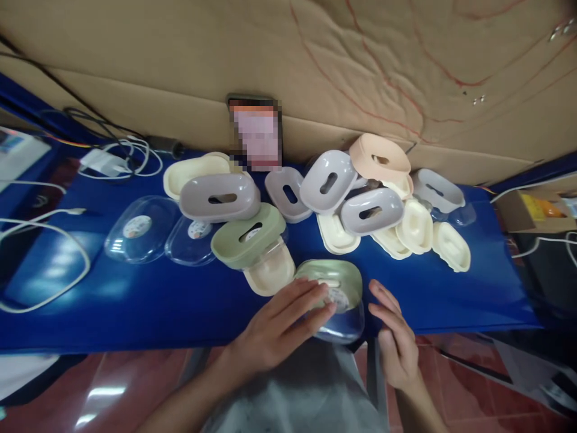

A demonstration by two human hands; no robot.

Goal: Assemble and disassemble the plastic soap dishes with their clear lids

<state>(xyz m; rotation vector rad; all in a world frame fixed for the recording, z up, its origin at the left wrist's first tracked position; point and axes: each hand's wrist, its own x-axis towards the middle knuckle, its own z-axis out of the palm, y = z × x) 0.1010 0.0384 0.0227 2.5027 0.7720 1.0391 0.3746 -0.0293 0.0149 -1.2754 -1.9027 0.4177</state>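
A green oval plastic tray (354,278) lies close to the table's front edge, together with a clear plastic cover (345,329) that bears a round label. My left hand (282,322) reaches over its left side, fingers stretched out and lying across the top. To the right of the cover, my right hand (397,340) is held a little apart from it with its fingers extended and nothing in them. Just left and behind sit another green oval piece with a slot (247,237) and a cream tray (270,270).
Grey slotted oval pieces (220,198), a peach one (381,157) and several cream trays (451,246) crowd the blue table (180,316). Clear covers (139,231) lie at left. A phone (256,132) leans on the cardboard behind. White cables (85,258) hang at left.
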